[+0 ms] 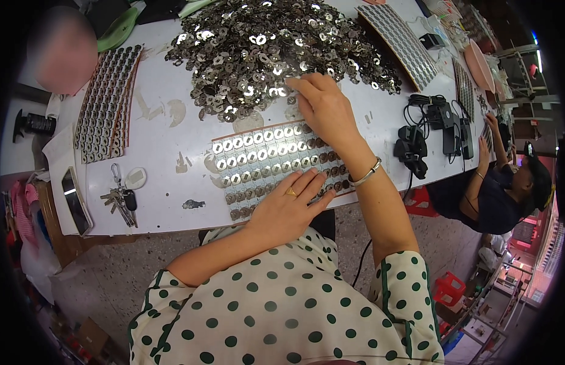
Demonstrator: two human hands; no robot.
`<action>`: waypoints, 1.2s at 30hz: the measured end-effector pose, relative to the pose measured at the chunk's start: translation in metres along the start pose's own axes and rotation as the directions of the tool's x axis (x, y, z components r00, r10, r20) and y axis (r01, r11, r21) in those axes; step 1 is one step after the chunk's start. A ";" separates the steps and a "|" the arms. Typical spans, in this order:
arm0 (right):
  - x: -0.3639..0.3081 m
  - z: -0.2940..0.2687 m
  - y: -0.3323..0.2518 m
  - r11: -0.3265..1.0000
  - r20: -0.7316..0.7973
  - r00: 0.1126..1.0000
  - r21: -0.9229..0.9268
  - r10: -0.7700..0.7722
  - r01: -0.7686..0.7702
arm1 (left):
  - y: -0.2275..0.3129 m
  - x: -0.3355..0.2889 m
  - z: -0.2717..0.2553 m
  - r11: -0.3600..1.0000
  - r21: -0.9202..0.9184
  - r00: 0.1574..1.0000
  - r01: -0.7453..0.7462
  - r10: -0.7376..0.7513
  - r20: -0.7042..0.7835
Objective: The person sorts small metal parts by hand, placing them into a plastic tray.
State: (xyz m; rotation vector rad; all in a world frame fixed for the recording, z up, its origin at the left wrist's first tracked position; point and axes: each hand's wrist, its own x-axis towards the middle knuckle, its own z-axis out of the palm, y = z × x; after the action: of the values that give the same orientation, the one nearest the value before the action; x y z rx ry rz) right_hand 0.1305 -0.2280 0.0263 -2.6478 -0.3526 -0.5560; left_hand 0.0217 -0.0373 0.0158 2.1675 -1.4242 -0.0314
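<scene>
Desk point(155, 185) with a pale top spreads beneath everything, its near edge running along the person's waist. Across its far middle sprawls a broad heap of loose metal pieces point(258, 52), shiny and dark, just beyond the right hand. Between that heap and the person lies a grey board point(235, 153) set with rows of similar pieces; it sits directly under the left hand, and the right hand and wrist pass over its far right part. Two other filled boards lie well apart from the hands, one toward the left point(108, 100) and one toward the far right point(404, 45).

The left hand point(288, 201) rests palm down on the board's near edge, fingers extended and slightly spread over the nearer rows. The right hand point(328, 112) reaches to the heap's near edge, fingers bent and drawn narrow; whether a piece is pinched there I cannot tell. A silver bangle point(366, 173) circles the right wrist, and a gold ring point(291, 191) sits on a left finger.
</scene>
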 end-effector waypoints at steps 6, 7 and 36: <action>0.001 -0.003 -0.017 0.997 0.108 0.991 -0.012 -0.076 0.077 | -0.001 -0.001 0.001 1.000 0.004 1.000 0.002 -0.003 0.004; 0.000 -0.004 -0.019 0.997 0.118 0.992 -0.062 -0.039 0.047 | 0.000 -0.001 0.001 1.000 0.012 1.000 -0.002 0.002 0.010; -0.046 -0.055 0.020 -0.083 0.532 0.703 0.821 0.472 -0.565 | 0.001 -0.001 -0.002 0.999 -0.031 1.000 0.009 -0.009 0.000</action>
State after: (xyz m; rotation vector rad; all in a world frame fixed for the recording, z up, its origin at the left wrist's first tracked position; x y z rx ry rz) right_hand 0.0782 -0.2767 0.0456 -1.2176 0.3127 0.1253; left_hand 0.0209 -0.0361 0.0179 2.1491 -1.4049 -0.0565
